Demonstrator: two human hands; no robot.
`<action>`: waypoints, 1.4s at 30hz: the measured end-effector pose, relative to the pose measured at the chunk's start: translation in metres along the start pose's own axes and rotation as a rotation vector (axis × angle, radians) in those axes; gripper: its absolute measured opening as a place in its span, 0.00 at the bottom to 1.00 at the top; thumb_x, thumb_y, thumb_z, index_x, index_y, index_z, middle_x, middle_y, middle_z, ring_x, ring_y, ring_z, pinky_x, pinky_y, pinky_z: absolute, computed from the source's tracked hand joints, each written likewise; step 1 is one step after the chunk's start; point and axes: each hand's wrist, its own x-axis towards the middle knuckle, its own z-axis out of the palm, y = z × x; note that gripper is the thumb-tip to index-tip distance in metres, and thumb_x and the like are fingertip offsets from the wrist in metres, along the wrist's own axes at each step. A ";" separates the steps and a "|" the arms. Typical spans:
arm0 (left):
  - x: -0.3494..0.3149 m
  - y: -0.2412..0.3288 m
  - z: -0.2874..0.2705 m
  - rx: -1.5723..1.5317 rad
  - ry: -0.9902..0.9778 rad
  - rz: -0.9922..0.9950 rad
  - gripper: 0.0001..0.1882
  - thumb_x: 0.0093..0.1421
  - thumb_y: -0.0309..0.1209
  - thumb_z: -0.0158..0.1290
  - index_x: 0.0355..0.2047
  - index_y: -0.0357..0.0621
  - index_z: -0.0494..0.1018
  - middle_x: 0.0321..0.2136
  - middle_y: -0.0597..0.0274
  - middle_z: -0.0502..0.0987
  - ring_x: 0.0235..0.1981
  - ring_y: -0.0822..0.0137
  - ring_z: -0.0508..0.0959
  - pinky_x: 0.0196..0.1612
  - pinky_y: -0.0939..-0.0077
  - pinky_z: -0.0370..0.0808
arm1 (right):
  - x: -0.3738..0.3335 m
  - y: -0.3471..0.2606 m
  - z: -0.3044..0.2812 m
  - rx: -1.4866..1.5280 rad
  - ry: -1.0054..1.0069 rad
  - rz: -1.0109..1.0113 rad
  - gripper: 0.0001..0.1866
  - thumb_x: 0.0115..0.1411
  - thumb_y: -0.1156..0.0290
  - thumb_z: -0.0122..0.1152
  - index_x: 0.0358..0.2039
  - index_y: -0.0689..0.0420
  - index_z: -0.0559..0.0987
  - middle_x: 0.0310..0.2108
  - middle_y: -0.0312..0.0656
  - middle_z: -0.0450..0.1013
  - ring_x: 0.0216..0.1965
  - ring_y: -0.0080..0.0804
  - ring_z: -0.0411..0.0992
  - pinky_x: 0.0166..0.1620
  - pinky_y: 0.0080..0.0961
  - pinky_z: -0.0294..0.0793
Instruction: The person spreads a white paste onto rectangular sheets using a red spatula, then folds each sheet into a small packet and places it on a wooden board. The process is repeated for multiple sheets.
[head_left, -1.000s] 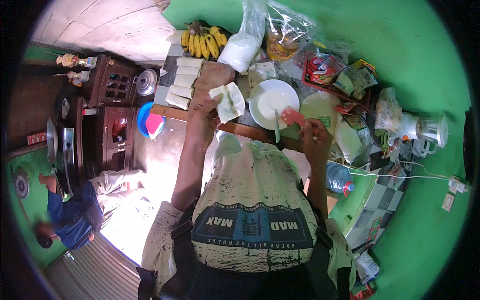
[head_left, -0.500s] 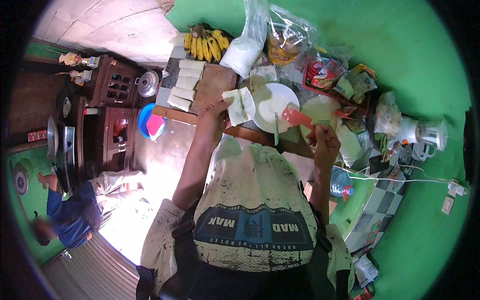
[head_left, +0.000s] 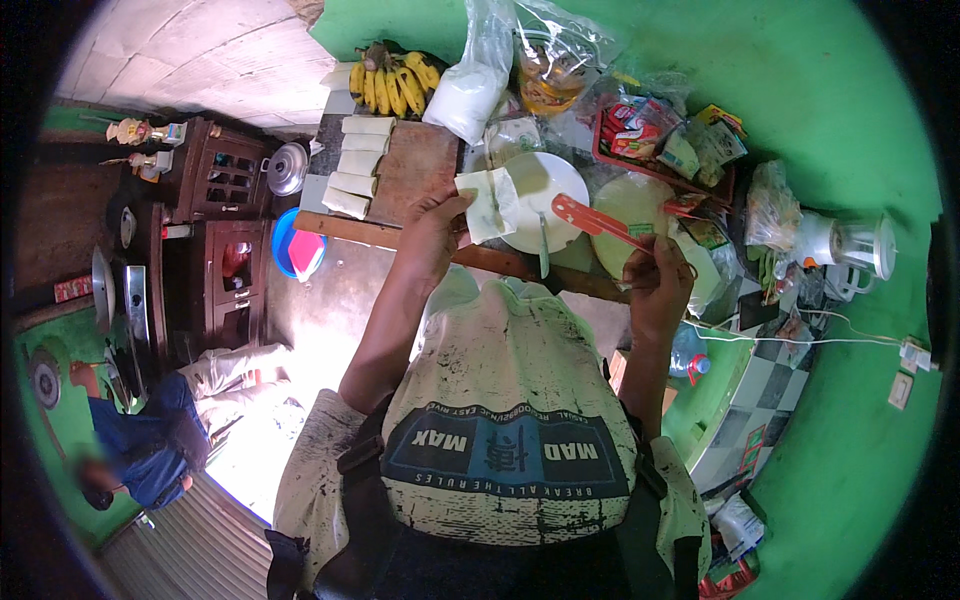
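My left hand (head_left: 437,225) pinches the edge of a pale, floppy folded wrapper sheet (head_left: 490,208), held up beside the left rim of a white bowl (head_left: 560,185). A spoon (head_left: 543,255) rests in that bowl, its handle toward me. My right hand (head_left: 660,280) grips a long red utensil with holes near its tip (head_left: 600,222), like a plastic spatula. Its blade reaches left across the bowl's right rim. Under it lies a round pale stack of wrapper sheets (head_left: 632,195). Several pale rolls (head_left: 362,162) lie in a column left of a brown wooden board (head_left: 415,160).
Bananas (head_left: 395,85), a bag of white powder (head_left: 468,100) and a bagged container (head_left: 550,80) stand along the back. A red basket of packets (head_left: 640,140) and a blender (head_left: 850,250) are at right. A person (head_left: 150,440) sits far left, near a blue basin (head_left: 290,245).
The red utensil has swung from nearly end-on to lengthwise as my right hand turned and shifted slightly right. The wrapper in my left hand has moved a little right, against the bowl's rim.
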 end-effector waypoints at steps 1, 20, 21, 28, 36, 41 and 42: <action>0.002 -0.003 -0.001 -0.004 -0.022 -0.001 0.13 0.66 0.26 0.53 0.48 0.33 0.75 0.40 0.57 0.81 0.40 0.68 0.82 0.45 0.74 0.81 | 0.000 -0.003 0.000 0.076 -0.016 0.033 0.13 0.67 0.66 0.56 0.37 0.66 0.79 0.22 0.42 0.75 0.21 0.27 0.71 0.27 0.22 0.71; -0.019 0.029 0.008 -0.033 -0.101 -0.049 0.16 0.66 0.29 0.53 0.50 0.31 0.72 0.40 0.56 0.80 0.39 0.68 0.83 0.42 0.75 0.83 | -0.001 0.009 0.001 0.207 -0.330 -0.101 0.12 0.65 0.70 0.54 0.32 0.67 0.78 0.22 0.47 0.74 0.18 0.30 0.69 0.23 0.24 0.67; -0.019 0.029 0.008 -0.029 -0.113 -0.048 0.16 0.66 0.29 0.53 0.50 0.31 0.71 0.40 0.55 0.81 0.39 0.68 0.83 0.42 0.74 0.83 | -0.001 0.010 0.005 0.136 -0.345 -0.113 0.12 0.64 0.70 0.54 0.31 0.67 0.78 0.23 0.48 0.74 0.18 0.30 0.69 0.23 0.24 0.67; -0.029 0.042 0.004 -0.084 -0.198 -0.099 0.17 0.66 0.28 0.51 0.51 0.29 0.71 0.40 0.54 0.81 0.38 0.67 0.84 0.41 0.74 0.84 | -0.002 0.015 0.002 0.115 -0.341 -0.148 0.12 0.64 0.71 0.53 0.31 0.69 0.78 0.24 0.50 0.75 0.19 0.31 0.70 0.25 0.25 0.68; -0.037 0.038 0.012 -0.207 -0.198 -0.180 0.17 0.66 0.29 0.51 0.50 0.27 0.71 0.36 0.53 0.82 0.33 0.67 0.84 0.39 0.75 0.84 | -0.007 0.010 0.018 0.028 -0.308 -0.141 0.11 0.64 0.73 0.52 0.31 0.70 0.76 0.24 0.50 0.73 0.20 0.32 0.70 0.27 0.25 0.69; -0.033 0.034 -0.008 -0.179 -0.213 -0.143 0.16 0.66 0.28 0.51 0.50 0.31 0.71 0.39 0.55 0.81 0.36 0.68 0.83 0.42 0.75 0.81 | 0.000 0.023 0.007 0.160 -0.311 -0.294 0.10 0.63 0.74 0.52 0.30 0.69 0.76 0.25 0.49 0.73 0.21 0.32 0.71 0.26 0.25 0.69; -0.032 0.034 -0.010 -0.162 -0.227 -0.131 0.16 0.65 0.28 0.51 0.51 0.32 0.71 0.41 0.55 0.81 0.38 0.68 0.83 0.44 0.75 0.81 | 0.001 0.018 0.007 0.196 -0.316 -0.308 0.10 0.62 0.73 0.55 0.30 0.68 0.77 0.25 0.48 0.73 0.21 0.32 0.71 0.26 0.25 0.70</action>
